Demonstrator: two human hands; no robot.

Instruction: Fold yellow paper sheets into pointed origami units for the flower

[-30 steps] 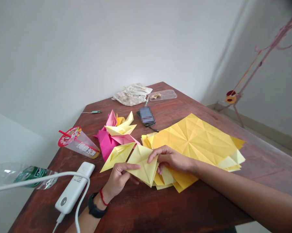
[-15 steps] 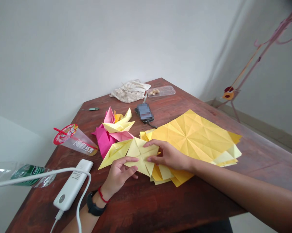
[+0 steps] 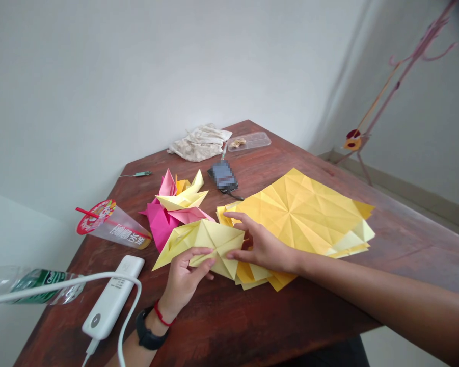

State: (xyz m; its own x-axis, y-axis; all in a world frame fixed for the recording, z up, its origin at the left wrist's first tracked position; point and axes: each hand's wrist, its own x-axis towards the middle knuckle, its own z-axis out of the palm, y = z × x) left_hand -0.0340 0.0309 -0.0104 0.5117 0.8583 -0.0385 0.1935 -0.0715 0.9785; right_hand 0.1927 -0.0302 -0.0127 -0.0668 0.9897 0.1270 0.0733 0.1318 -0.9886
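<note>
My left hand [image 3: 187,272] pinches the lower left edge of a pale yellow folded paper [image 3: 217,242] between thumb and fingers. Creases cross on the middle of this sheet, and a loose pointed flap [image 3: 171,243] sticks out to its left. On its right side, the thumb tip of my right hand [image 3: 258,242] touches the paper. The right index finger is lifted beyond the upper edge, apart from the thumb. Just behind lie pink folded paper pieces [image 3: 160,221] and a pale yellow boat-like fold [image 3: 181,200]. Under and beside my right hand spreads a stack of creased yellow sheets [image 3: 301,206].
On the wooden table [image 3: 221,321] a plastic cup [image 3: 126,229] leans at the left, near a white power bank [image 3: 112,295] with a cable and a plastic bottle [image 3: 34,283]. A phone [image 3: 223,176], crumpled cloth [image 3: 200,143] and clear tray [image 3: 252,141] are farther back.
My right index finger has risen off the paper and moved toward its upper edge, opening away from the thumb. My left hand keeps its pinch. The whole view has shifted slightly.
</note>
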